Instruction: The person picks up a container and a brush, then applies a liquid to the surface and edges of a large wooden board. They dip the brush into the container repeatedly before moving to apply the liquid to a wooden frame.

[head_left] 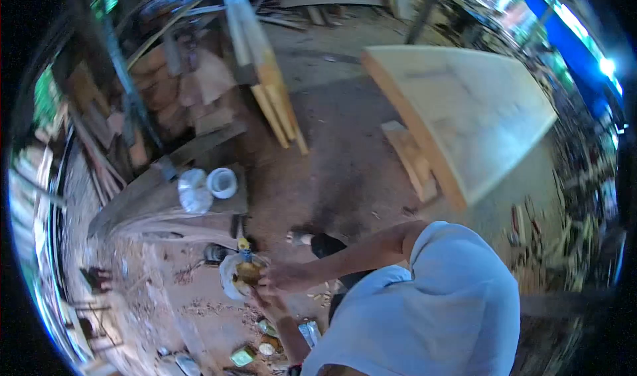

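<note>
A white bowl-like container is low over the dirt floor, with a yellow-brown mass inside it. My right hand reaches across to its near side, fingers bent in over the brown mass; what they grip, if anything, is blurred. My left hand is closed at the lower rim of the container, close under the right hand. A tool-like piece with a yellow end and a blue-grey part stands at the container's upper edge.
A wooden bench carries a clear plastic bag and a white tub. A large pale wood slab rests on a wood block. A green-labelled container and other small containers lie below my hands. Planks lean at upper left.
</note>
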The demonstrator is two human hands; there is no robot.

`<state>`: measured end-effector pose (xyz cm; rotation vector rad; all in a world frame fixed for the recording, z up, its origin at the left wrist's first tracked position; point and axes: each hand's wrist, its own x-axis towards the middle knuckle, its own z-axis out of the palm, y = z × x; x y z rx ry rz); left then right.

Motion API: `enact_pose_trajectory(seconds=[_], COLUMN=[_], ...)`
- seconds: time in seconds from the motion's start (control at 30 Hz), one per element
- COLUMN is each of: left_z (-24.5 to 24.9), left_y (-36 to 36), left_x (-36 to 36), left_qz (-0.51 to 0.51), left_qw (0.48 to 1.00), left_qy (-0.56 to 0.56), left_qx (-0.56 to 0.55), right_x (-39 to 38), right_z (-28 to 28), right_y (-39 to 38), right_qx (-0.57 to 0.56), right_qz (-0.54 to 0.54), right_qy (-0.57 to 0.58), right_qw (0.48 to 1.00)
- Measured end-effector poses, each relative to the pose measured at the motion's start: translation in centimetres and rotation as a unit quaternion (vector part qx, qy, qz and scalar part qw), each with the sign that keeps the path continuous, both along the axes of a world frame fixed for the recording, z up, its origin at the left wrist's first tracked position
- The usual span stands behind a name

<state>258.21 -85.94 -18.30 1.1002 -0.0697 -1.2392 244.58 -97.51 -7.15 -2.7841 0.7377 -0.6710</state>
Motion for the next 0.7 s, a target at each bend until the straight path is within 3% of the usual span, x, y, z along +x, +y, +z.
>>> enact_pose_trajectory(seconds=[0.1,0.13,0.2,0.23,0.27,0.3,0.33,0.37,0.4,0.47,0.5,0.57,0.6,0.67,0.7], left_z=[-4.3,-3.0,0.0,4.0,5.8,7.1,7.6,4.4,7.3,15.3,13.5,13.2,12.8,11.5,13.6], left_y=[2.5,2.2,0.5,0.5,0.5,1.0,1.6,1.9,2.6,3.8,4.0,5.1,5.6,6.1,6.8], left_x=[-1.2,-2.1,-5.1,-8.0,-9.4,-10.9,-12.0,-12.5,-14.5,-20.1,-21.3,-24.9,-26.3,-30.5,-33.0], left_qz=[-0.076,-0.092,-0.17,-0.131,-0.153,-0.187,-0.218,-0.243,-0.254,-0.378,-0.439,-0.459,-0.466,-0.501,-0.507], left_qw=[0.994,0.991,0.967,0.983,0.979,0.977,0.97,0.965,0.963,0.926,0.898,0.888,0.885,0.865,0.862], left_qy=[-0.029,-0.034,0.124,0.093,0.096,0.099,0.099,0.095,0.092,-0.003,-0.029,-0.005,0.017,0.022,-0.003], left_qx=[-0.073,-0.086,-0.141,-0.088,-0.093,-0.027,0.045,0.006,0.014,0.002,-0.01,-0.003,-0.003,0.027,0.012], right_x=[-3.7,-5.8,-9.7,-12.2,-14.1,-15.9,-17.7,-19.2,-20.4,-23.2,-25.1,-28.4,-29.8,-33.7,-35.1], right_z=[2.8,3.1,3.4,4.5,5.1,5.1,4.7,4.3,4.0,4.1,4.8,6.7,7.4,8.6,8.5], right_y=[5.6,7.4,10.4,12.4,13.9,14.9,15.8,16.8,17.6,18.9,19.6,21.3,22.3,24.5,25.7], right_qx=[-0.042,-0.008,0.013,0.038,0.065,0.058,0.231,0.391,0.393,0.37,0.366,0.335,0.339,0.252,0.172], right_qz=[-0.004,-0.031,-0.079,-0.15,-0.219,-0.238,-0.338,-0.416,-0.426,-0.321,-0.332,-0.44,-0.445,-0.523,-0.547], right_qy=[-0.065,-0.093,-0.127,-0.166,-0.204,-0.203,-0.277,-0.344,-0.35,-0.573,-0.577,-0.409,-0.414,-0.299,-0.28], right_qw=[0.997,0.995,0.989,0.974,0.952,0.948,0.87,0.745,0.736,0.657,0.65,0.726,0.718,0.758,0.77])
